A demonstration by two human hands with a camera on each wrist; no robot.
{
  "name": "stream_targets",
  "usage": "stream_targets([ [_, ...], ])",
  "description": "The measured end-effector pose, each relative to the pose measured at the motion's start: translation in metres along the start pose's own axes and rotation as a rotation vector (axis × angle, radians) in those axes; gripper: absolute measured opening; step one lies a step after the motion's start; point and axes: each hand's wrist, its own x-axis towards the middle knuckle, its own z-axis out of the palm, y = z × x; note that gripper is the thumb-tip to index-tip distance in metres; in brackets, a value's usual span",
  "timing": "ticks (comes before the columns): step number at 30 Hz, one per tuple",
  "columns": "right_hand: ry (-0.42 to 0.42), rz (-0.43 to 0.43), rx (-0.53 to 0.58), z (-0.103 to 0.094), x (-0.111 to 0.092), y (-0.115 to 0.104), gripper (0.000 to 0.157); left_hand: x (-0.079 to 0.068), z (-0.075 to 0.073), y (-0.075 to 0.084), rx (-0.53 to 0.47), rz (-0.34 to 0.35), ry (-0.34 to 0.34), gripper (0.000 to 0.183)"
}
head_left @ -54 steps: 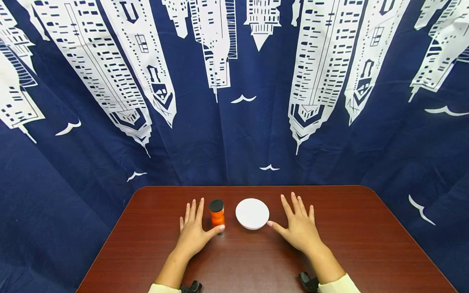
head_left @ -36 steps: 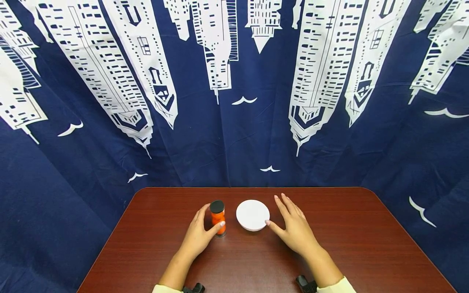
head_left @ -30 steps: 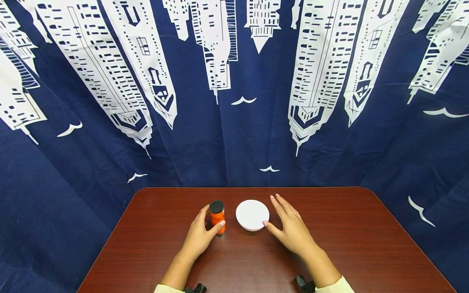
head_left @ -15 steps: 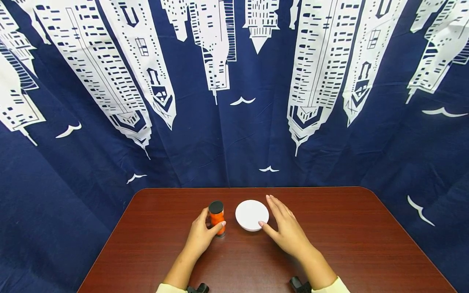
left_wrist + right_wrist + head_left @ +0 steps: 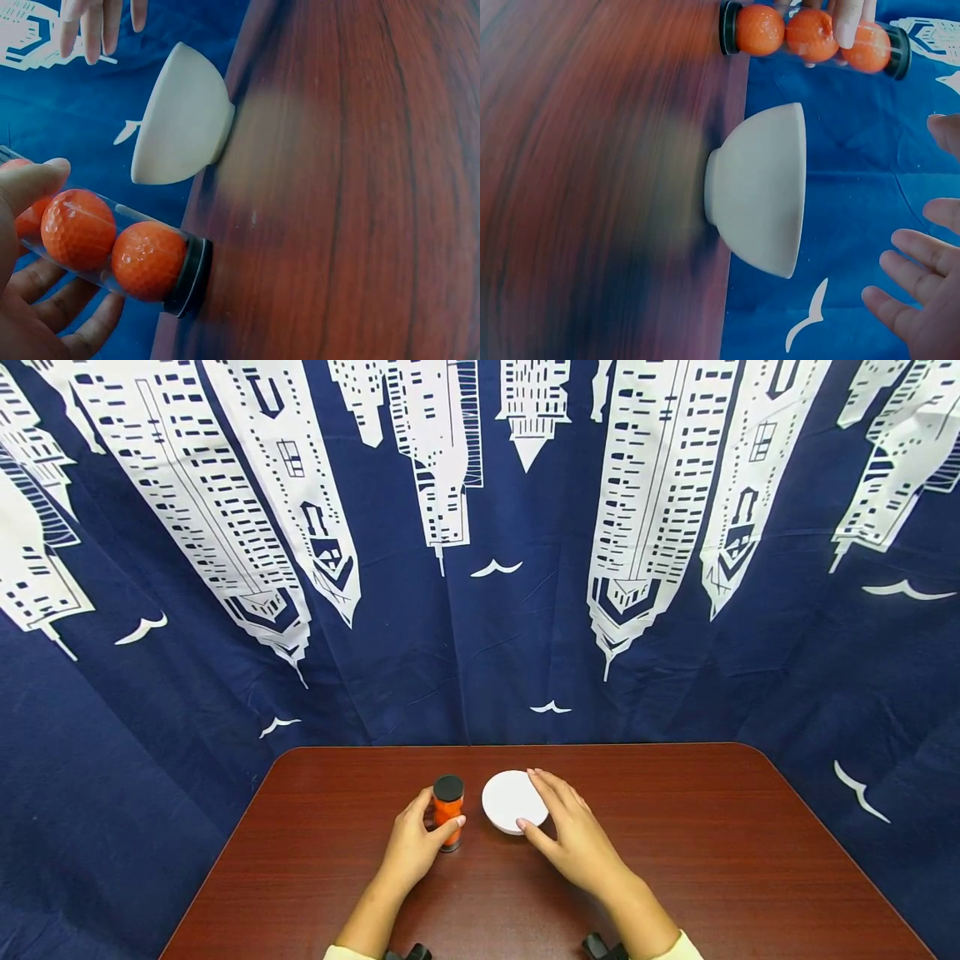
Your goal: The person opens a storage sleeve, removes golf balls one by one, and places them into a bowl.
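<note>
My left grip (image 5: 415,842) holds the tube of orange balls (image 5: 446,810), low in the middle of the frame, and hides some of it. My loose right grip (image 5: 566,837) hides the right edge of the white bowl (image 5: 510,797). I can't tell if the tube touches the tabletop (image 5: 720,835).

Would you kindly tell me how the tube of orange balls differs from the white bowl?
The tube is slim and clear with dark ends, whereas the bowl is wide, white and opaque. The left hand grips the tube, while the right hand is close to the bowl without gripping it. Both look round from above.
</note>
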Motion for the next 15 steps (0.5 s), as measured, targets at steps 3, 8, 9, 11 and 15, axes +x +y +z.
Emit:
stream_targets([
  [3,0.000,-0.001,0.028,0.002,0.000,-0.003,0.071,-0.002,-0.001,0.005,-0.014,0.010,-0.011,0.049],
  [8,-0.016,0.022,0.089,0.004,0.000,-0.007,0.067,-0.005,-0.004,0.014,0.018,0.030,-0.017,0.053],
  [9,-0.020,0.025,0.095,0.004,0.001,-0.007,0.067,-0.005,-0.004,0.016,0.033,0.040,-0.016,0.054],
  [11,-0.024,0.027,0.106,0.005,0.001,-0.010,0.066,-0.006,-0.004,0.019,0.055,0.062,-0.021,0.055],
  [15,-0.029,0.022,0.118,0.006,0.003,-0.014,0.066,-0.008,-0.004,0.025,0.058,0.092,-0.037,0.055],
])
